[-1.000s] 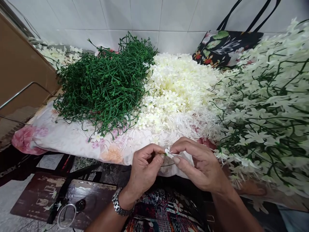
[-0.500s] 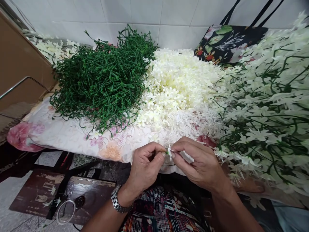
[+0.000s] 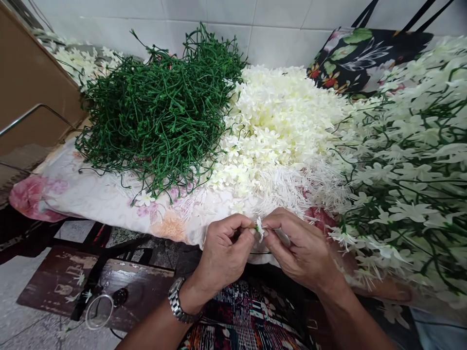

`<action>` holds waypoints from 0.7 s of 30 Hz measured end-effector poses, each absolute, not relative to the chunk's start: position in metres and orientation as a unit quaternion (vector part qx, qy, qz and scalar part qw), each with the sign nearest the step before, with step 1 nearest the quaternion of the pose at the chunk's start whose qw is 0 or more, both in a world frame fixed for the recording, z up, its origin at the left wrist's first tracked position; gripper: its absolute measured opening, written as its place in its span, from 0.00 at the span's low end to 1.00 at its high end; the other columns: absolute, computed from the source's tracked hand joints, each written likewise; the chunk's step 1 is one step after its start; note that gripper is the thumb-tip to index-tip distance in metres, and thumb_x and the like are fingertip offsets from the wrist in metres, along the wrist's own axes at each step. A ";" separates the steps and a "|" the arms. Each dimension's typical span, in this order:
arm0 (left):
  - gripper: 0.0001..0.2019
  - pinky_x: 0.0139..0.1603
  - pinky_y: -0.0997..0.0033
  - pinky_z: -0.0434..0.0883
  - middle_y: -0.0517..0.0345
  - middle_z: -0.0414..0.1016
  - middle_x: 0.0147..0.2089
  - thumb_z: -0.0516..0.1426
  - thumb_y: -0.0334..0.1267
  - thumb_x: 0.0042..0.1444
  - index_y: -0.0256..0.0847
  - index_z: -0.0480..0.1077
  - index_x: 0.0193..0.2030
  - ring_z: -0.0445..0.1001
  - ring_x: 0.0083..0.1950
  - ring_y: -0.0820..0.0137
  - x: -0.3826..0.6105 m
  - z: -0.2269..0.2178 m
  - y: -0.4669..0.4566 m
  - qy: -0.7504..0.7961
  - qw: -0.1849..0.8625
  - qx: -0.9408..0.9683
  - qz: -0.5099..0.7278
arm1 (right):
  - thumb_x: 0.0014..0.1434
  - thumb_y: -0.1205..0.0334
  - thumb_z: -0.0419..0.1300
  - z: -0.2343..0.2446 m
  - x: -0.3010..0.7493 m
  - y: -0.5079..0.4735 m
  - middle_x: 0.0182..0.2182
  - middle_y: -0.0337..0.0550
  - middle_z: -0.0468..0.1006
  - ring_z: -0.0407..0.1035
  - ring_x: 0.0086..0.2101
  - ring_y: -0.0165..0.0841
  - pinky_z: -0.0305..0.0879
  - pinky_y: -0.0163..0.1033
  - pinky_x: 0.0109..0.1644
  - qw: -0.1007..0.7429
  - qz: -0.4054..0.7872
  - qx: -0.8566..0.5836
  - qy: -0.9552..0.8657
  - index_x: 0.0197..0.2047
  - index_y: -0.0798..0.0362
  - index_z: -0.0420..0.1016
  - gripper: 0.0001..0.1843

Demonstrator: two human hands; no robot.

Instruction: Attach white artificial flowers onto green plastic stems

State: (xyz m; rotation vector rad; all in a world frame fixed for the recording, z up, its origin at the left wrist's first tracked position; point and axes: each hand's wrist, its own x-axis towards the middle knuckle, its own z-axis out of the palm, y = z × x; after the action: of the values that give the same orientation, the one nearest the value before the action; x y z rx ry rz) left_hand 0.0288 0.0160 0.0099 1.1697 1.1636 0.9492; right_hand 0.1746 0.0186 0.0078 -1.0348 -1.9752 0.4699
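Note:
My left hand [image 3: 225,253] and my right hand [image 3: 301,249] meet fingertip to fingertip at the front edge of a floral cloth [image 3: 87,194]. Between them sits a small white artificial flower [image 3: 259,228] on a thin green stem tip. My left fingers pinch the stem end, and my right fingers pinch the flower's other side. A metal watch [image 3: 177,302] is on my left wrist. Behind the hands lie a heap of green plastic stems [image 3: 160,112] and a heap of loose cream flower heads [image 3: 277,126].
A mass of finished stems with white flowers [image 3: 408,175] fills the right side. A black floral bag [image 3: 365,58] leans on the tiled wall. A brown board [image 3: 25,92] stands at the left. A dark low wooden board [image 3: 109,291] with a ring lies on the floor.
My hands have pressed closer together around the flower, which is now more covered by my fingertips. The view has shifted slightly down and to the left.

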 end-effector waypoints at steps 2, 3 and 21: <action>0.08 0.19 0.78 0.54 0.65 0.55 0.18 0.51 0.35 0.49 0.38 0.63 0.21 0.53 0.21 0.78 0.029 0.010 0.017 0.502 0.581 0.502 0.399 | 0.58 0.75 0.51 0.008 0.175 0.019 0.24 0.39 0.69 0.64 0.26 0.28 0.62 0.33 0.28 0.409 0.182 -0.413 -0.793 0.32 0.53 0.66 0.08; 0.08 0.19 0.78 0.54 0.66 0.55 0.18 0.51 0.35 0.49 0.38 0.62 0.20 0.53 0.21 0.78 0.030 0.011 0.017 0.504 0.580 0.504 0.396 | 0.58 0.75 0.51 0.009 0.175 0.019 0.24 0.39 0.69 0.64 0.26 0.28 0.62 0.33 0.28 0.404 0.179 -0.412 -0.797 0.32 0.53 0.66 0.08; 0.13 0.16 0.81 0.47 0.67 0.59 0.18 0.62 0.44 0.46 0.35 0.69 0.26 0.49 0.17 0.82 0.019 0.005 0.018 0.419 0.708 0.371 0.430 | 0.57 0.72 0.55 0.023 0.187 0.015 0.34 0.44 0.72 0.68 0.36 0.33 0.66 0.38 0.38 0.400 0.146 -0.403 -0.810 0.43 0.53 0.66 0.11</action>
State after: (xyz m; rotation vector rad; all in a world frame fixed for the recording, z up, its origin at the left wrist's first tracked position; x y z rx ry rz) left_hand 0.0191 0.0179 0.0050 0.8247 0.9313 0.9548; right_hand 0.1874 0.0147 0.0230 -1.0198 -2.0490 0.3689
